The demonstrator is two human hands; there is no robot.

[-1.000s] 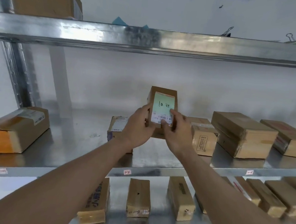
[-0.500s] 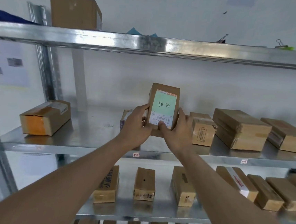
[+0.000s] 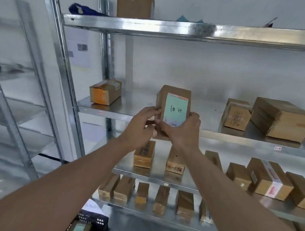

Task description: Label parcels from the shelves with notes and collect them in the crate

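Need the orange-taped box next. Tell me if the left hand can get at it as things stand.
Probably not yet: the left hand grips the noted parcel. Otherwise the way looks free; the orange-taped box sits alone on the shelf, front unobstructed.

Two bare forearms run up from the bottom corners of the frame toward its centre — no sleeve, cuff or glove shows on either along its visible length. The left hand (image 3: 143, 127) and the right hand (image 3: 181, 131) are bare too: no ring, watch, strap or bracelet appears at the wrists or on the fingers that show. The forearms look long and widened near the lower edge — the wide-angle lens stretches them there. Fingernails are too small and blurred to describe. Nothing of the person above the forearms is in view.
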